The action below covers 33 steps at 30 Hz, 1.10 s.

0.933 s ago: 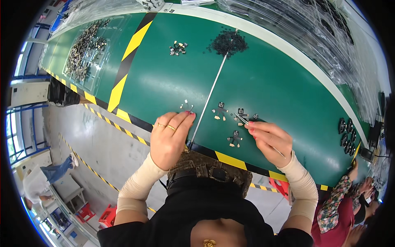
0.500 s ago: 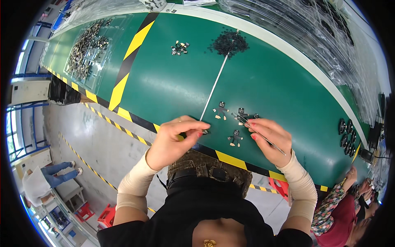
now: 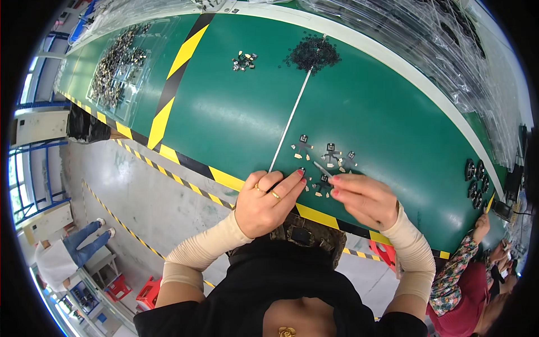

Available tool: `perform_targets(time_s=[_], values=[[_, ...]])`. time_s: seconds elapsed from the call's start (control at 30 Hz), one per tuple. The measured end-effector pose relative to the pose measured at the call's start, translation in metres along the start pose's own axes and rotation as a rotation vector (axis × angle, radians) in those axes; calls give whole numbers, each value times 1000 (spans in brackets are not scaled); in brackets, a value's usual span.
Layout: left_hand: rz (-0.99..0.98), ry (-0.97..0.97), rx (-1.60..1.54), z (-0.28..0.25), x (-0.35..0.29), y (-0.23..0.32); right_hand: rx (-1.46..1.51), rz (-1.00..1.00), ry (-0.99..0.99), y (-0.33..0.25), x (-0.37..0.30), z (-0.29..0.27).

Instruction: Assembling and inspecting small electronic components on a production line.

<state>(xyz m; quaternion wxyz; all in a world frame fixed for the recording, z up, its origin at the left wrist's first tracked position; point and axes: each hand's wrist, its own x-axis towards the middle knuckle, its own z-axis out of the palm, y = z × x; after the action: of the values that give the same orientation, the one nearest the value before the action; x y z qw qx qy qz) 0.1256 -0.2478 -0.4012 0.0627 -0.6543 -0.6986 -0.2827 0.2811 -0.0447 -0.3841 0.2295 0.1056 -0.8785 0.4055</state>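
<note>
My left hand (image 3: 265, 203) is over the near edge of the green table, fingers pinched together at a small dark part (image 3: 302, 170) by the fingertips. Much of that part is hidden, so its kind cannot be made out. Metal tweezers (image 3: 321, 167) are gripped in my right hand (image 3: 365, 199), their tips pointing up and left. Around the hands lie several small black parts with flexible tails and tan ends: one (image 3: 304, 140) at the far left of the group, one (image 3: 330, 150) beside it, one (image 3: 351, 158) to the right and one (image 3: 324, 181) between my hands.
A pile of tiny black rings (image 3: 313, 52) lies at the back, with a small heap of parts (image 3: 245, 62) to its left. A clear tray (image 3: 119, 70) of parts stands far left. Black round pieces (image 3: 476, 182) stand right, near another person's hand (image 3: 482, 226). Plastic sheets (image 3: 410, 48) line the back.
My left hand has moved right and turned its back upward, its fingertips now near the parts. My right hand has shifted slightly down, and the tweezers have turned.
</note>
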Motion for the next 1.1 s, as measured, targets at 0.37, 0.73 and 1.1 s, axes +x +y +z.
perform_targets(time_s=[0.37,0.73,1.1], values=[[-8,80,-13,8,-1,-2,6,-30,-71,1,-6,12],[12,35,64,1,3,-2,-39,21,-40,-1,-3,12],[-3,108,-22,14,0,-2,-78,-11,-41,0,-6,15]])
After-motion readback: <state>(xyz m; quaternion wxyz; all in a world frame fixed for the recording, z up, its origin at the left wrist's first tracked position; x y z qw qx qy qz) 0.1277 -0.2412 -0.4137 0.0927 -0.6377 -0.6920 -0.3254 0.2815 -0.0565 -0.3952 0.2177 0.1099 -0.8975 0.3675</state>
